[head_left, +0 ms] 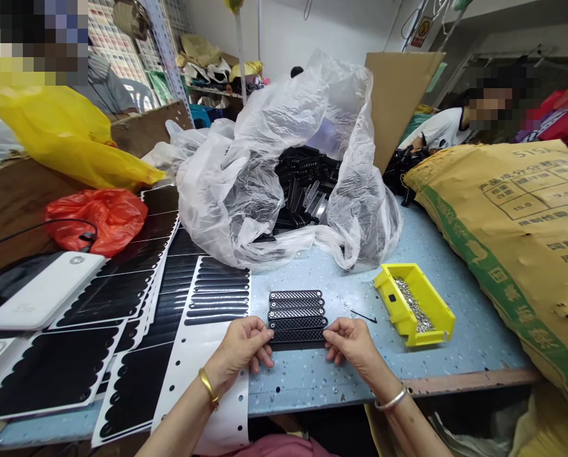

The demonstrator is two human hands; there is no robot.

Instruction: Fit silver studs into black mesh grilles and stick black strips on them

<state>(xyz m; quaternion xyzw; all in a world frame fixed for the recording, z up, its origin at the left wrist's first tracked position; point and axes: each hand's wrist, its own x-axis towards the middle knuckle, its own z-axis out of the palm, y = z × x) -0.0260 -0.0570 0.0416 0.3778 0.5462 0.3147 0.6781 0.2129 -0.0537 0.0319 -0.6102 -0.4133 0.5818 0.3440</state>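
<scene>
Several black perforated plastic strips (296,307) lie in a neat row on the speckled blue table (312,381). My left hand (243,346) pinches the left end of the nearest strip (297,337), fingers curled. My right hand (353,343) pinches its right end the same way. A white sticker sheet (219,298) with black oblong stickers lies just left of my left hand.
A clear plastic bag (245,184) full of black strips sits behind the row. A yellow bin (400,311) of small metal parts stands at right, beside a large tan sack (526,247). Black sticker sheets (122,285), a white power bank (43,292) and a red bag (100,216) lie left. Another person (443,127) sits far right.
</scene>
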